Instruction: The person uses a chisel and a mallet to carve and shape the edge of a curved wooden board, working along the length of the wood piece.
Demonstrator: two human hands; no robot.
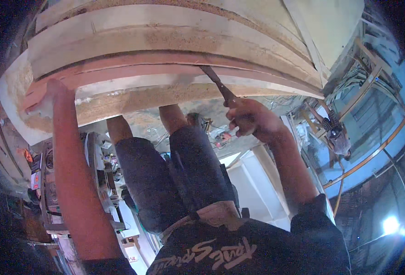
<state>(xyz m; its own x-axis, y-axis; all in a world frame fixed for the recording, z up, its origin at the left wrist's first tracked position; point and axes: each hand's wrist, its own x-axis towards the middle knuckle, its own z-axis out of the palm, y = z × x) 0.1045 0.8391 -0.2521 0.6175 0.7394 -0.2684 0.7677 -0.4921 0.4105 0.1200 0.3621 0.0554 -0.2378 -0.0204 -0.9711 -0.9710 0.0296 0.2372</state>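
A stack of thick wooden boards (175, 41) fills the top of the view, with a reddish layer (165, 68) along its near edge. My right hand (250, 120) is shut on the dark handle of a flat-bladed tool (215, 79). The blade's tip sits in the seam between the reddish layer and the pale board beneath. My left arm reaches up to the stack's left end, where my left hand (55, 90) meets the reddish edge. Its fingers are hidden, so its hold is unclear. My legs in dark shorts (170, 174) stand below the stack.
Machines and cluttered benches (51, 183) line the left side. White panels (257, 183) lie below my right arm. Another person (337, 135) stands at the right near wooden and metal framing (372, 82). A bright lamp (390, 224) glares at lower right.
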